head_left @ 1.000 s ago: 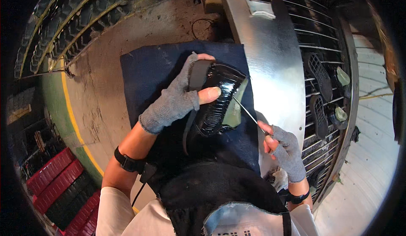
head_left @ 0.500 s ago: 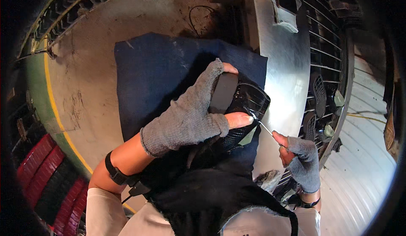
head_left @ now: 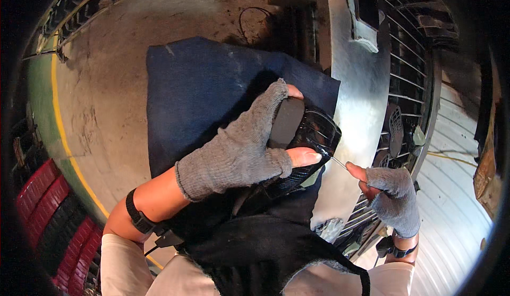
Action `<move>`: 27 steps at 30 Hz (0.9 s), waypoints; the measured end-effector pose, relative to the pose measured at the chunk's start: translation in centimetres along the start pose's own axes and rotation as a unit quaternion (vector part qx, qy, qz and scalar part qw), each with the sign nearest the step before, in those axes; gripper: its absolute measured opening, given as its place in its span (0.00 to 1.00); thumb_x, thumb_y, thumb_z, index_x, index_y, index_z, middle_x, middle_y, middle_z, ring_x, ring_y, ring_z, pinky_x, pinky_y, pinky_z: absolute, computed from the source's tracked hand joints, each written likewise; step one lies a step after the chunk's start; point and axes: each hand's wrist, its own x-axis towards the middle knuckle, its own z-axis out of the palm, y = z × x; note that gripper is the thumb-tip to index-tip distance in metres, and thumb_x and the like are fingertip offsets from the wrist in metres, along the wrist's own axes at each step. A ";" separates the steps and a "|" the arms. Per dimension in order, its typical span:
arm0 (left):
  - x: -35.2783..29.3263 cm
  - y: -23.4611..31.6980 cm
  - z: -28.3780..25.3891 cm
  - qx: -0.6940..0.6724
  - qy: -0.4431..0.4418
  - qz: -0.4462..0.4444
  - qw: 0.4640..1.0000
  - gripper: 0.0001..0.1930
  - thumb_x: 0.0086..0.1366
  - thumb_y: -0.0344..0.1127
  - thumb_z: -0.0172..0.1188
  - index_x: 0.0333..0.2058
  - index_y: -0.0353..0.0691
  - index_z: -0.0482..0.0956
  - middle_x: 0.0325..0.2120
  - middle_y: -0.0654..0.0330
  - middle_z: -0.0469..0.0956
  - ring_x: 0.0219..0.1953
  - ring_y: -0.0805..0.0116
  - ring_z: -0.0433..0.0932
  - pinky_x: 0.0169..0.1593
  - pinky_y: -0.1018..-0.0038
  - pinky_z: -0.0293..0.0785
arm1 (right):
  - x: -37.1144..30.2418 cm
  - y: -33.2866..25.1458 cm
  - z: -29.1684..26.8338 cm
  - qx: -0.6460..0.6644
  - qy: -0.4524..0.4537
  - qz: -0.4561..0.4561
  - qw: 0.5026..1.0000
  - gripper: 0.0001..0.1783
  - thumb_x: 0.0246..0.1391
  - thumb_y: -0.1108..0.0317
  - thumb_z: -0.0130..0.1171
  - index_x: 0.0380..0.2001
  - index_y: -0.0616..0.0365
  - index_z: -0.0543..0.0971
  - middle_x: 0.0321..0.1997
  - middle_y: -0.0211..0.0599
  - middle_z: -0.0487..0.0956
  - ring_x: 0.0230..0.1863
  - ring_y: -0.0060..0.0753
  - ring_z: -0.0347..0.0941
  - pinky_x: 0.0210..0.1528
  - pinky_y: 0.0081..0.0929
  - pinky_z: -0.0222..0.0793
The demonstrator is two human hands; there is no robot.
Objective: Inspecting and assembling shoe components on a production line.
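My left hand [head_left: 239, 152], in a grey fingerless glove, holds a glossy black shoe [head_left: 319, 131] with a ribbed or scaly texture over my lap. Its thumb presses on the shoe's side, and its fingers reach around the dark grey sole part [head_left: 287, 123]. To the right, my right hand [head_left: 390, 195], gloved the same way, pinches a thin metal rod-like tool [head_left: 338, 162]. The tool's far end meets the shoe close to my left thumb; its tip cannot be made out. Beneath the shoe lies a dark blue cloth [head_left: 207, 83].
A shiny metal surface [head_left: 361, 83] runs along my right. Beyond it stands a wire rack [head_left: 408, 78] with a dark sole [head_left: 395, 129] on it. Red and black ribbed items [head_left: 40, 198] are stacked at lower left. Another rack [head_left: 85, 12] stands at far left.
My right hand has moved outward to the right and slightly down with the tool. My left hand still grips the shoe, which sits slightly farther right in view.
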 end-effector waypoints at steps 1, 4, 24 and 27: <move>0.1 0.0 0.0 -0.003 -0.005 -0.007 1.000 0.38 0.58 0.38 0.76 0.61 0.42 0.61 0.41 0.58 0.72 0.27 0.75 0.75 0.33 0.74 0.75 | 0.3 0.0 -0.2 0.000 -0.001 -0.001 1.000 0.25 0.43 0.81 0.59 0.48 0.56 0.85 0.24 0.38 0.80 0.24 0.31 0.77 0.30 0.27 0.72; 0.1 0.7 0.2 -0.015 -0.015 -0.030 0.999 0.39 0.58 0.38 0.76 0.61 0.42 0.61 0.42 0.58 0.72 0.28 0.75 0.75 0.34 0.74 0.75 | 1.2 0.3 -1.3 -0.039 -0.018 -0.070 0.997 0.23 0.46 0.77 0.63 0.48 0.54 0.85 0.25 0.39 0.81 0.25 0.37 0.79 0.31 0.28 0.72; 0.8 0.5 0.1 0.037 -0.009 -0.002 0.999 0.37 0.60 0.42 0.74 0.60 0.38 0.61 0.45 0.55 0.76 0.49 0.69 0.76 0.53 0.69 0.74 | 3.6 2.7 0.3 0.086 0.014 -0.112 0.990 0.07 0.50 0.72 0.57 0.32 0.65 0.76 0.24 0.41 0.74 0.21 0.25 0.62 0.26 0.27 0.63; 0.3 0.8 0.1 -0.018 -0.017 -0.034 0.999 0.37 0.62 0.40 0.72 0.62 0.38 0.58 0.47 0.55 0.75 0.50 0.69 0.75 0.54 0.70 0.74 | 2.4 6.0 3.0 0.187 0.004 -0.123 0.975 0.15 0.60 0.66 0.58 0.43 0.67 0.82 0.31 0.39 0.81 0.24 0.22 0.62 0.26 0.26 0.63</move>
